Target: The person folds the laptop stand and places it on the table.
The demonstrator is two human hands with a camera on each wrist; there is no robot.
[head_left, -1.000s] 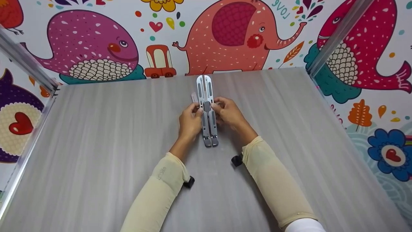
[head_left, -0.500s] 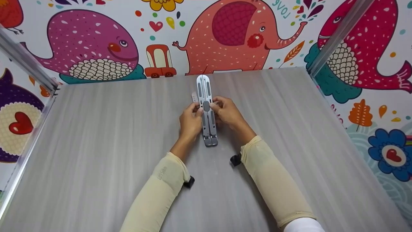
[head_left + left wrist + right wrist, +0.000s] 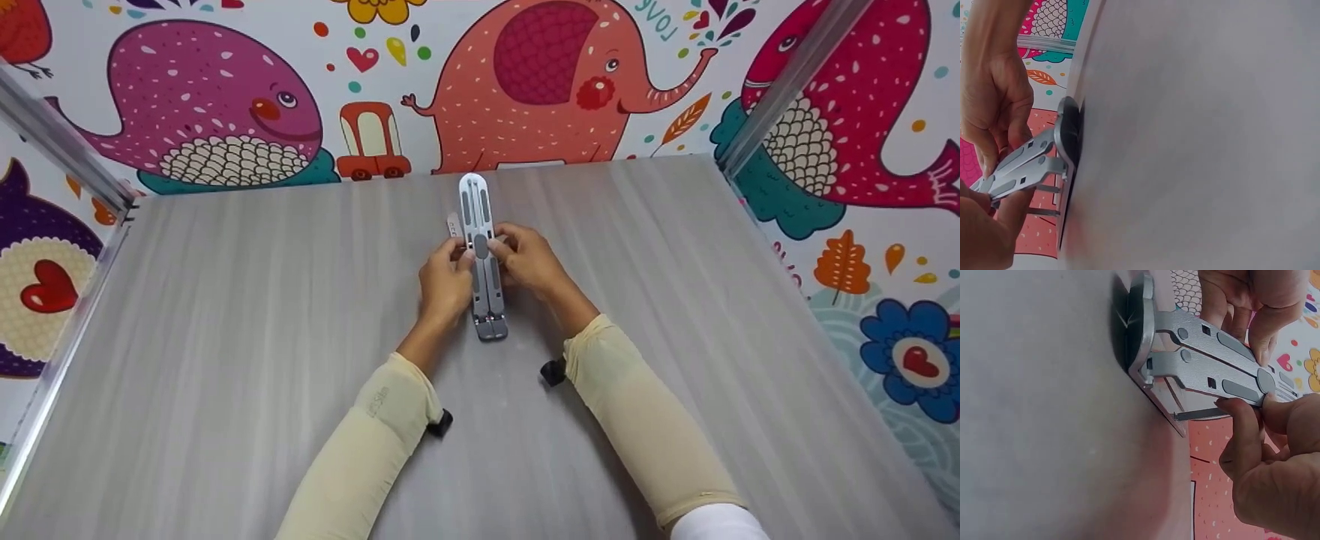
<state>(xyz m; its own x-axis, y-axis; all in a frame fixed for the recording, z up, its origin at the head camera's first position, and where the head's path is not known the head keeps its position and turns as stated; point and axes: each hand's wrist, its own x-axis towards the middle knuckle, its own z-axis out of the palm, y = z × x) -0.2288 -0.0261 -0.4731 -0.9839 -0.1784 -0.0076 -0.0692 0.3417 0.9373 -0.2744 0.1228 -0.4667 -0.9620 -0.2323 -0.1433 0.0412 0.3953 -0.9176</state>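
Note:
A silver folding laptop stand (image 3: 481, 281) with grey pads stands raised at mid-table, its two long arms side by side and nearly together. My left hand (image 3: 445, 283) pinches its left edge beside the oval centre pad. Opposite, my right hand (image 3: 531, 262) pinches the right edge between thumb and fingers. In the right wrist view, the stand's arms (image 3: 1196, 351) slope up from the base on the table, and a thin strut (image 3: 1202, 414) shows beneath. Some of the fingertips are hidden behind the stand.
The grey wood-grain table (image 3: 262, 337) stretches around the stand on all sides. Behind it rises a printed cartoon wall (image 3: 540, 82), close to the stand's far end. Metal rails (image 3: 780, 82) run along the corners.
The gap between the stand's two arms has narrowed, most clearly at the far end. My right hand has shifted slightly left; my left hand has barely moved.

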